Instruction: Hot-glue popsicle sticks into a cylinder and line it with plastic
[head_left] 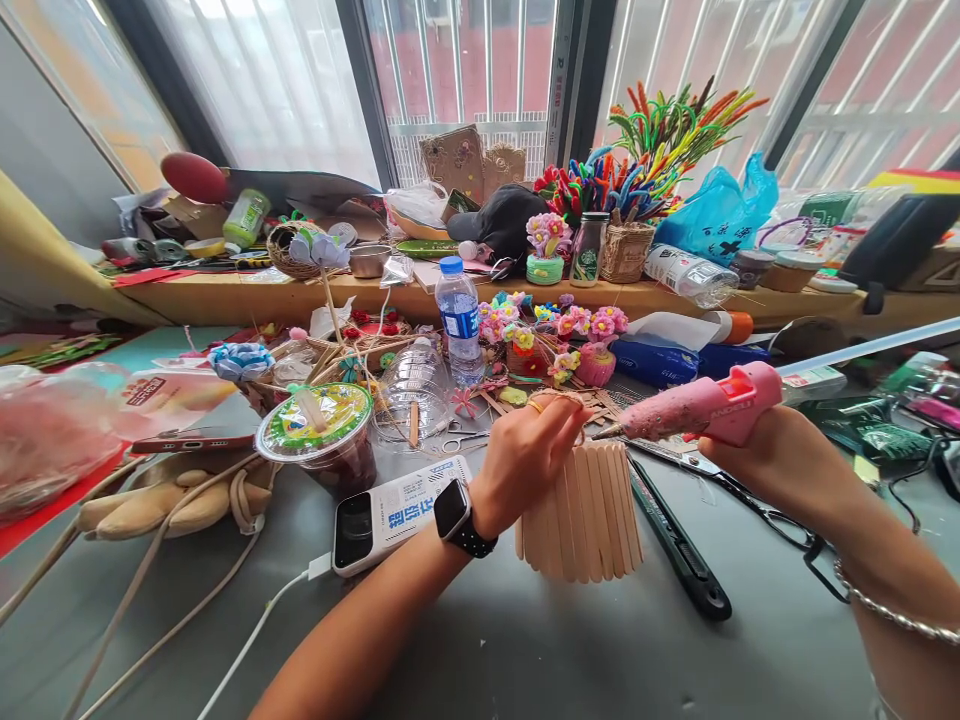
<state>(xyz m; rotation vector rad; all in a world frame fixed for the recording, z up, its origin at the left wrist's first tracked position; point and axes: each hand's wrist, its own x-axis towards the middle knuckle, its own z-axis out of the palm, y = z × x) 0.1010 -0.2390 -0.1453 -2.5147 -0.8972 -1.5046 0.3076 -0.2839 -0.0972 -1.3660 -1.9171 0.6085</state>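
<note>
Head view: your left hand (531, 455) pinches the craft-stick piece (589, 520). Your right hand (761, 450) wraps tightly around the glue gun (705, 407).

Clock ctr = stick panel (581, 520), 12 = far side. Open tbl (555, 655) at 5–6, btwn L forearm (360, 630) & black cutter (679, 545); low pass OK. 7–8: L forearm cuts across, white cable (262, 625) beyond. 9: white device (401, 510) blocks, cup (319, 440) behind. 11: L hand (532, 450) at panel top, btl (459, 325) past it. 12: flowers (525, 325), dense clutter. 1–2: glue gun (705, 405) in R hand (750, 450), nozzle nr panel top. 3–4: cutter close by, then narrow strip, then scissors (759, 507).
</note>
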